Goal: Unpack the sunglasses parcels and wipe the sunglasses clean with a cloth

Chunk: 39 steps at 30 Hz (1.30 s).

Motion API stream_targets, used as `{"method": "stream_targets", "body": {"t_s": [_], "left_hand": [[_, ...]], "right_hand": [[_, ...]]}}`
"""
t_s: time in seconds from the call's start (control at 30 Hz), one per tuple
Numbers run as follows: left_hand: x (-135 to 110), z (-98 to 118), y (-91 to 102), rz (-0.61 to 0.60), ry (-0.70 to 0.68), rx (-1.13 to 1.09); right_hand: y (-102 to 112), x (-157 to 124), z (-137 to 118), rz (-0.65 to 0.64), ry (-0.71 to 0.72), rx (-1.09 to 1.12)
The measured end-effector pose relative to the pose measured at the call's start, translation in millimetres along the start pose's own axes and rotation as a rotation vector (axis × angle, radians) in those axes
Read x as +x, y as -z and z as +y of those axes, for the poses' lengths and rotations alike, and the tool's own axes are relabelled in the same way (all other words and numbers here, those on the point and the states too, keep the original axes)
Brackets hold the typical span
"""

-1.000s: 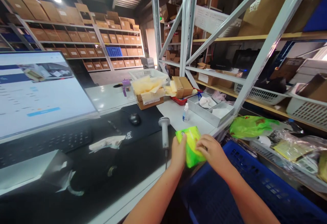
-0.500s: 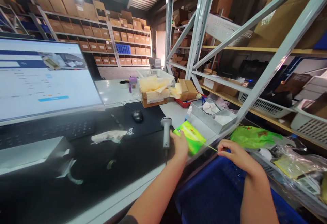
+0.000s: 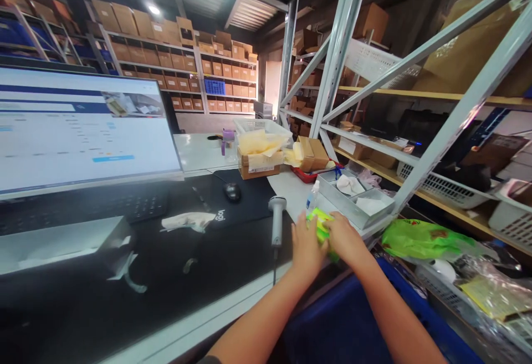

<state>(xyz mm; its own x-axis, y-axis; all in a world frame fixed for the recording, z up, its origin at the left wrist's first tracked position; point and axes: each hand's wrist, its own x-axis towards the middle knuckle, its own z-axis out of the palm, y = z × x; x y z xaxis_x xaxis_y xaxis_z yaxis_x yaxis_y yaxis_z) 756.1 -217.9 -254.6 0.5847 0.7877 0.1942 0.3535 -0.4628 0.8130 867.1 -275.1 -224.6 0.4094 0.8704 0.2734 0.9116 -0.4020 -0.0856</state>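
Note:
A shiny yellow-and-green soft packet [image 3: 320,221] lies at the right end of the desk, mostly covered by my fingers. My left hand [image 3: 306,246] grips it from the left side, thumb towards the packet's near face. From the right, my right hand [image 3: 344,237] closes over it with fingers bent onto its top. Just left of my left hand a grey barcode scanner [image 3: 276,225] stands with its cable running down. A small clear spray bottle [image 3: 312,195] is right behind the packet.
A blue crate [image 3: 336,319] sits below the desk edge under my forearms. Grey metal trays [image 3: 372,211] flank the packet on the right, beside a rack upright. A mouse [image 3: 231,191], keyboard and monitor [image 3: 83,137] occupy the left. A green plastic bag [image 3: 428,237] lies at right.
My right hand has moved left from the end of a thin strip stretched off the packet, onto the packet itself. The strip no longer shows. The view has shifted slightly left.

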Motion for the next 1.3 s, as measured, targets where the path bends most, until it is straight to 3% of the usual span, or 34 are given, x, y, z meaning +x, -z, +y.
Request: {"method": "stream_targets", "body": {"t_s": [0.1, 0.2, 0.47, 0.6, 0.83, 1.1, 1.3], "left_hand": [[2.7, -0.9, 2.6, -0.047, 0.002, 0.079], [3.8, -0.8, 3.7, -0.035, 0.042, 0.144], [-6.1, 2.0, -2.9, -0.047, 0.001, 0.260], [-5.9, 0.3, -2.6, -0.101, -0.052, 0.274], [-7.3, 2.6, -1.1, -0.145, -0.074, 0.340], [-6.3, -4.1, -10.2, -0.126, -0.115, 0.403], [-7.2, -7.9, -11.9, -0.107, -0.149, 0.392]], "right_hand": [[-4.0, 1.5, -1.2, -0.008, -0.081, -0.130], [-5.6, 4.3, -3.3, -0.007, -0.074, -0.242], [-2.9, 25.1, 20.3, -0.006, 0.302, -0.434], [-4.1, 27.5, 36.8, 0.029, 0.409, -0.499], [-15.4, 29.3, 40.5, 0.083, 0.364, -0.525], [-10.2, 52.5, 32.6, -0.036, 0.308, -0.538], [-6.7, 70.5, 30.1, -0.090, 0.393, -0.601]]}}
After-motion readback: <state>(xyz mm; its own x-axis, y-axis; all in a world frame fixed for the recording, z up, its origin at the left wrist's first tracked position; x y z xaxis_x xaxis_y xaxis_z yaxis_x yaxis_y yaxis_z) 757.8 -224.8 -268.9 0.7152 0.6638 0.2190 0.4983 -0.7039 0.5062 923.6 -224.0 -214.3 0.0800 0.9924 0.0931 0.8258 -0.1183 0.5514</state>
